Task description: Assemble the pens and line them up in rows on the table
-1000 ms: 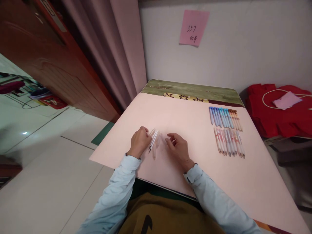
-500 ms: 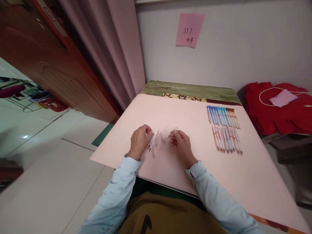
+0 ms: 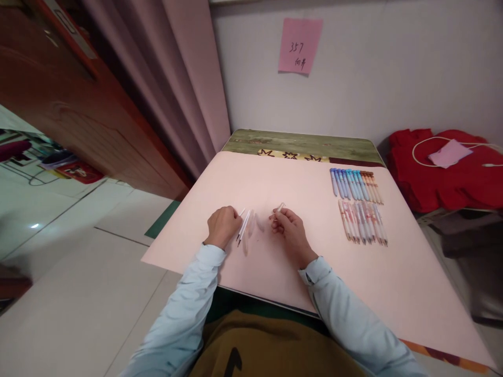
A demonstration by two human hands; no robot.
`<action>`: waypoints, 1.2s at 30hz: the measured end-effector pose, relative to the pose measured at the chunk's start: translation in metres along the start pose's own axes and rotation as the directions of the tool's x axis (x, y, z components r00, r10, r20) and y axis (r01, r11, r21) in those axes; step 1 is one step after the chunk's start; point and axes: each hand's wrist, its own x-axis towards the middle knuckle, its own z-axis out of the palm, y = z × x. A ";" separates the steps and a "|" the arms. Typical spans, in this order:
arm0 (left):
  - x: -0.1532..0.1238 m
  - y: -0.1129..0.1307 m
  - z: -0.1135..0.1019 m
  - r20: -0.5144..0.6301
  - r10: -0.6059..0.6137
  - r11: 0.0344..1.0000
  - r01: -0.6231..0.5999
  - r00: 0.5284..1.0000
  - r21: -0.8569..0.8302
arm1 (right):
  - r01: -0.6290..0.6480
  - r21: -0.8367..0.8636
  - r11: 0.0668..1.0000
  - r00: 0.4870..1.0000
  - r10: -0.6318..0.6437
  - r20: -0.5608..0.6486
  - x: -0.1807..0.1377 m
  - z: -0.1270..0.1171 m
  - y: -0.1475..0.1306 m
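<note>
Now right hand (image 3: 291,230) pinches newly picked clear tube (image 3: 281,207), right of refills (image 3: 244,228); left hand (image 3: 223,226) curled left of refills, hold unclear.

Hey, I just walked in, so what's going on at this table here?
A person's right hand pinches a small clear piece above the pale pink sheet. The left hand is beside some slim white sticks with dark tips; whether it grips any is unclear. Off to the right, pens lie in two rows: a farther one with blue and brown ends and a paler, nearer one.
</note>
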 end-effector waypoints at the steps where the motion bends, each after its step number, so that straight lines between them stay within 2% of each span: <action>1: -0.001 0.001 -0.002 -0.005 -0.012 0.997 0.011 1.000 -0.074 | 0.005 0.014 1.000 1.000 -0.005 0.000 0.000 0.000 0.000; 3: -0.005 0.003 -0.007 0.017 0.001 0.947 0.005 1.000 -0.322 | 0.015 0.062 0.998 1.000 -0.015 -0.007 0.002 -0.001 -0.002; 6: -0.019 0.011 -0.010 0.175 0.130 0.708 0.032 0.976 -0.706 | 0.009 0.141 0.990 1.000 -0.005 -0.026 0.005 -0.002 -0.003; 8: -0.029 0.019 -0.008 0.298 0.210 0.583 0.125 0.931 -0.803 | -0.001 0.159 0.987 0.999 0.007 -0.034 0.007 -0.003 -0.003; 10: -0.037 0.027 -0.005 0.374 0.248 0.532 0.197 0.894 -0.823 | -0.006 0.156 0.988 0.999 0.012 -0.041 0.008 -0.003 -0.003; 13: -0.043 0.035 -0.001 0.400 0.270 0.504 0.225 0.876 -0.834 | 0.003 0.162 0.987 0.999 0.005 -0.050 0.009 -0.004 -0.001; 22: -0.044 0.040 -0.002 0.411 0.230 0.518 0.247 0.882 -0.819 | 0.003 0.176 0.984 0.999 0.003 -0.038 0.009 -0.006 -0.002; 25: -0.042 0.034 -0.010 0.339 0.164 0.479 0.225 0.926 -0.848 | 0.019 0.204 0.979 0.998 -0.006 -0.065 0.011 -0.011 -0.005; 28: -0.035 0.021 -0.020 0.206 0.030 0.399 0.177 0.978 -0.900 | 0.052 0.179 0.983 0.996 -0.037 -0.086 0.012 -0.016 -0.007; 31: -0.029 0.007 -0.022 0.139 -0.095 0.355 0.164 0.986 -0.920 | 0.071 0.085 0.994 0.993 -0.062 -0.098 0.012 -0.017 -0.007; 33: -0.027 0.001 -0.018 0.131 -0.116 0.374 0.165 0.985 -0.912 | 0.060 0.029 0.998 0.995 -0.057 -0.080 0.011 -0.016 -0.006; 36: -0.028 0.000 -0.009 0.120 -0.062 0.417 0.135 0.991 -0.899 | -0.005 -0.028 1.000 0.999 0.004 -0.033 0.009 -0.015 -0.005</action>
